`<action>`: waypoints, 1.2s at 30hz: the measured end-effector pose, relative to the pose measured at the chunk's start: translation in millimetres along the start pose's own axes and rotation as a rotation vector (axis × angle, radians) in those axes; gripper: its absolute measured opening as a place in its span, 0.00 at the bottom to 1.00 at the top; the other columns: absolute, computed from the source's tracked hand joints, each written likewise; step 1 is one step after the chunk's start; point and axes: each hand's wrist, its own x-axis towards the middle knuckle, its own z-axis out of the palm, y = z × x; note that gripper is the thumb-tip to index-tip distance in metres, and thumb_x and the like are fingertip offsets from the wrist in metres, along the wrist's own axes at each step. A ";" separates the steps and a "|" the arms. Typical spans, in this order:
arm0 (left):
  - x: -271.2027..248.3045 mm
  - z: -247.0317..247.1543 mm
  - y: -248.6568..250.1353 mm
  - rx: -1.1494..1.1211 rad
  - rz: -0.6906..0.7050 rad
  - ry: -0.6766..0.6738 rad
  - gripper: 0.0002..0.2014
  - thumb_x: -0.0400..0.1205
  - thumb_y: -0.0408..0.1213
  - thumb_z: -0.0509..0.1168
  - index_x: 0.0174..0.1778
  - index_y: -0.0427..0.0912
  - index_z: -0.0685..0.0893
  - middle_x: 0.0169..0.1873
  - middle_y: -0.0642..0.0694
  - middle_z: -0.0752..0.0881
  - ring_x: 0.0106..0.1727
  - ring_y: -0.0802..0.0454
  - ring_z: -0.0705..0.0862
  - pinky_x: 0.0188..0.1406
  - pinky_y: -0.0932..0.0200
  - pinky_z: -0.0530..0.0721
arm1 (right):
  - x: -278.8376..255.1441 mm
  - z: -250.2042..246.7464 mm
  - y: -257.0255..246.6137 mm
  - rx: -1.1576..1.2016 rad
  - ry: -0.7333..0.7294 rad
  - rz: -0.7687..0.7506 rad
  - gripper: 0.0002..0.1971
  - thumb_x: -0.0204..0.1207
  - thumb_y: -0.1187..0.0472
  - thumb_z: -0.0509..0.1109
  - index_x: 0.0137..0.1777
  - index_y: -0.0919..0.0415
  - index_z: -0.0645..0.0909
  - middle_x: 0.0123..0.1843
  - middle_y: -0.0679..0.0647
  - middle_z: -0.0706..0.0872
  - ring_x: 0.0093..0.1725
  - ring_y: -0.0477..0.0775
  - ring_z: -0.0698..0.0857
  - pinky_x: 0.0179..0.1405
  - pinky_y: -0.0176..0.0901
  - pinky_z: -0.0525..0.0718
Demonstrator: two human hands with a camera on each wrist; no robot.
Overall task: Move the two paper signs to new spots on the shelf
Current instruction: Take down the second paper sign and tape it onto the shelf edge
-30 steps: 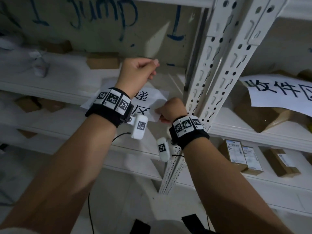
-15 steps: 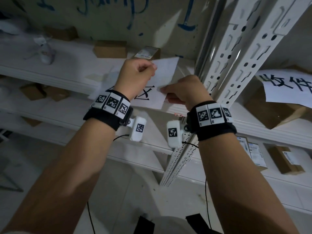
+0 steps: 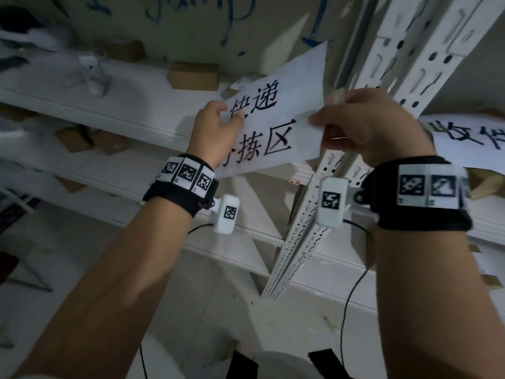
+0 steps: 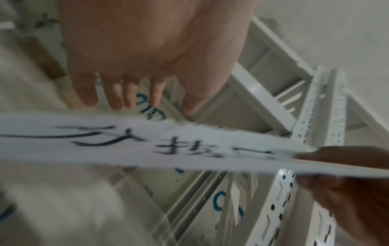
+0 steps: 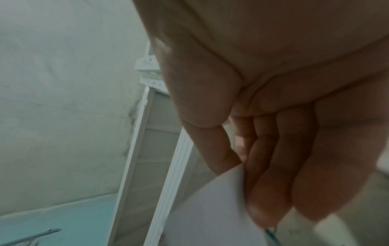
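A white paper sign (image 3: 276,121) with black handwritten characters is held up in front of the white shelf (image 3: 136,116), tilted, its text facing me. My left hand (image 3: 229,119) grips its left edge, thumb on the front. My right hand (image 3: 319,119) pinches its right edge. The right wrist view shows the sign's corner (image 5: 210,208) caught between thumb and fingers (image 5: 265,174). In the left wrist view the sign (image 4: 147,141) crosses the picture, blurred, below my left hand's fingers (image 4: 126,94). The second paper sign (image 3: 470,138) lies on the shelf to the right, partly behind my right wrist.
Two perforated white uprights (image 3: 388,77) stand just behind my right hand. Small cardboard boxes (image 3: 194,75) and a white object (image 3: 94,77) sit on the upper shelf board. More boxes (image 3: 73,138) lie one level down. Behind is a wall with blue writing (image 3: 191,17).
The sign has come up off the shelf board and turned to show its text. Both hands have risen with it, and the right hand has shifted rightwards along its edge.
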 end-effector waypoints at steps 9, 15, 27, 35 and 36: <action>-35.3 58.8 -9.5 -0.275 -0.271 0.033 0.43 0.85 0.74 0.50 0.88 0.46 0.66 0.79 0.44 0.80 0.77 0.41 0.81 0.80 0.37 0.80 | -30.0 -93.4 5.2 0.015 0.063 -0.102 0.11 0.77 0.59 0.85 0.54 0.64 0.92 0.53 0.69 0.95 0.47 0.57 0.94 0.43 0.52 0.95; -49.4 73.8 2.7 -0.440 -0.139 -0.207 0.30 0.93 0.65 0.49 0.67 0.52 0.91 0.60 0.45 0.95 0.63 0.46 0.94 0.70 0.38 0.90 | -37.1 -150.0 15.7 0.040 0.152 -0.298 0.06 0.79 0.63 0.83 0.45 0.56 0.88 0.37 0.48 0.89 0.38 0.48 0.91 0.37 0.43 0.93; -64.1 57.0 70.9 -0.605 0.220 -0.461 0.19 0.80 0.38 0.80 0.66 0.48 0.87 0.61 0.44 0.94 0.60 0.42 0.93 0.66 0.30 0.82 | -31.5 -235.3 31.0 0.263 0.315 -0.418 0.11 0.83 0.61 0.78 0.39 0.52 0.86 0.34 0.43 0.90 0.34 0.44 0.90 0.38 0.39 0.89; -43.4 29.9 130.1 -0.561 0.380 -0.156 0.15 0.65 0.54 0.89 0.41 0.55 0.96 0.39 0.51 0.95 0.47 0.42 0.87 0.53 0.42 0.87 | -35.4 -269.3 46.0 0.473 0.365 -0.516 0.06 0.86 0.52 0.76 0.48 0.50 0.92 0.49 0.51 0.94 0.54 0.56 0.91 0.59 0.51 0.89; -40.4 28.7 137.1 -0.565 0.379 -0.135 0.10 0.68 0.51 0.87 0.41 0.55 0.96 0.38 0.52 0.94 0.43 0.46 0.87 0.50 0.48 0.86 | -34.9 -270.7 46.5 0.467 0.360 -0.519 0.07 0.87 0.52 0.75 0.49 0.50 0.92 0.50 0.54 0.93 0.54 0.59 0.90 0.59 0.55 0.87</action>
